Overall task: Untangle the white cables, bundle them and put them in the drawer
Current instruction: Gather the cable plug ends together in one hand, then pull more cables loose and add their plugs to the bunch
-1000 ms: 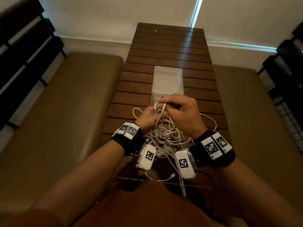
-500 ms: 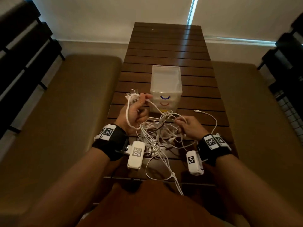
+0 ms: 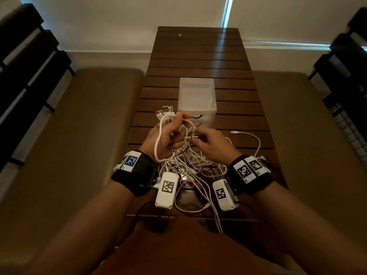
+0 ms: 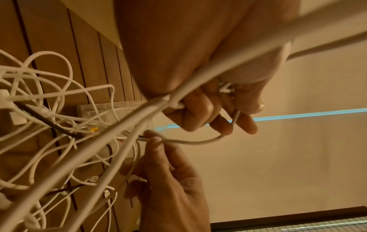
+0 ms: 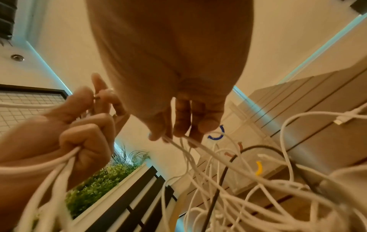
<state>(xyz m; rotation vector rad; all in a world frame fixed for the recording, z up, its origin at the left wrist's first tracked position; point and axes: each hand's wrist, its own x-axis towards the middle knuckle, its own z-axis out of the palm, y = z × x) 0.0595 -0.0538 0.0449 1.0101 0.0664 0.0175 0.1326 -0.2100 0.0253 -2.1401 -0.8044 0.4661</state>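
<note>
A tangle of white cables [image 3: 190, 165] lies on the near end of the slatted wooden table [image 3: 198, 56]. My left hand [image 3: 168, 135] is raised above it, gripping a bundle of cable loops with several plugs [image 3: 165, 111] sticking out past the fingers. My right hand [image 3: 210, 143] is beside it, pinching a thin white cable [image 4: 190, 142] that runs to the left hand. In the right wrist view my right hand's fingertips [image 5: 157, 135] hold strands. A small translucent drawer unit [image 3: 196, 100] with coloured handles stands just beyond the hands.
One loose cable end [image 3: 246, 135] trails to the right on the table. Tan cushioned benches [image 3: 79, 135] run along both sides. Dark slatted chairs [image 3: 23, 66] stand at far left and right. A green plant [image 5: 95, 183] shows in the right wrist view.
My right hand rose from the tangle and moved left, close to the left hand, now pinching a strand. The left hand kept its bundle and shifted slightly right.
</note>
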